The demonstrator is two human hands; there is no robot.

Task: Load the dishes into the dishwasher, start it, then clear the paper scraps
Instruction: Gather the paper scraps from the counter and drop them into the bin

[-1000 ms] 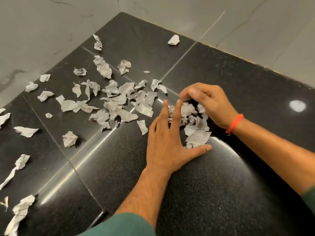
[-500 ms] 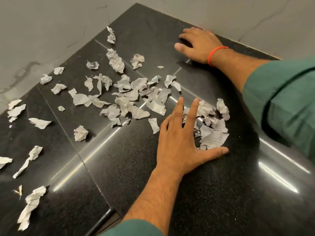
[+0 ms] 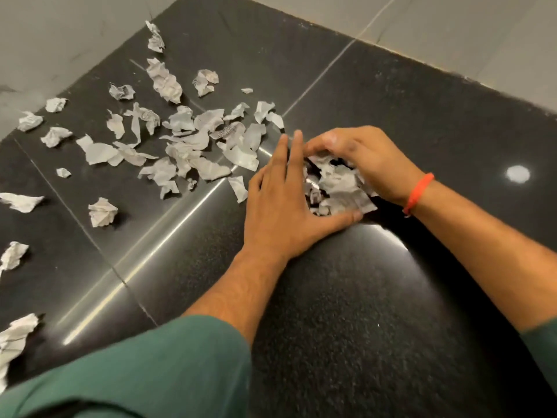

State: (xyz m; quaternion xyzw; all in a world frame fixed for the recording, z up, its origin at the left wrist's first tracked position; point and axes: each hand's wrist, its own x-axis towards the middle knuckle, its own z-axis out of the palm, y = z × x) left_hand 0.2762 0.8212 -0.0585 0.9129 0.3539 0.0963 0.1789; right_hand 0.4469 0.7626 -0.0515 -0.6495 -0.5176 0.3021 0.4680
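A small pile of torn white paper scraps [image 3: 340, 188] lies on the black granite countertop [image 3: 361, 297]. My left hand [image 3: 280, 212] rests flat on the counter against the pile's left side, fingers straight and thumb spread under the pile's near edge. My right hand [image 3: 370, 158], with an orange band at the wrist, curls its fingers over the pile from the far right side and grips the scraps. Many more crumpled scraps [image 3: 193, 137] lie loose to the left of my hands.
Pale tiled walls [image 3: 452, 31] meet the counter along its far and left edges, forming a corner. Single scraps reach the left edge [image 3: 21, 202] and the near left [image 3: 15, 336]. A ceiling light reflects on the stone at right [image 3: 517, 174].
My right hand came back from the far corner of the counter to the pile and curled over it. The lone scrap at the far corner is gone. My left hand stayed beside the pile.
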